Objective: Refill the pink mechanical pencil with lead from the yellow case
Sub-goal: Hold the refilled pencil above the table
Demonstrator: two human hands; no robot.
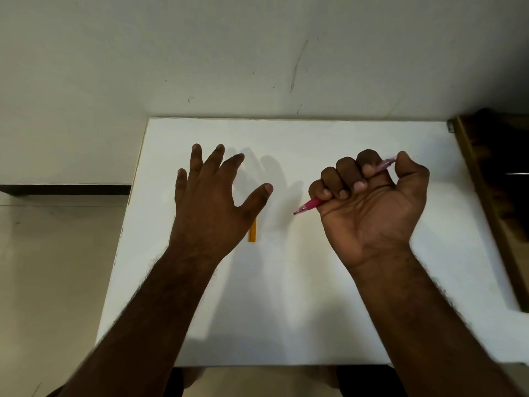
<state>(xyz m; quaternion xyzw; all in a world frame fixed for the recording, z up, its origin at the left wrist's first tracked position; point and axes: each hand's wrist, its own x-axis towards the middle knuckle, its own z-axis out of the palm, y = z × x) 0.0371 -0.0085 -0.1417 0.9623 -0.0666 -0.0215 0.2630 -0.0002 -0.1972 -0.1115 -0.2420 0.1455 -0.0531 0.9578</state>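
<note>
Head view: my right hand (369,202) grips the pink mechanical pencil (310,204); my left hand (211,204) is spread open above the yellow case (252,232).

Left hand (213,202), palm down, fingers spread wide, forearm extended forward. Right hand (372,204) curled into a fist-like grip (palm facing the camera), thumb raised, wrist slightly bent.
</note>
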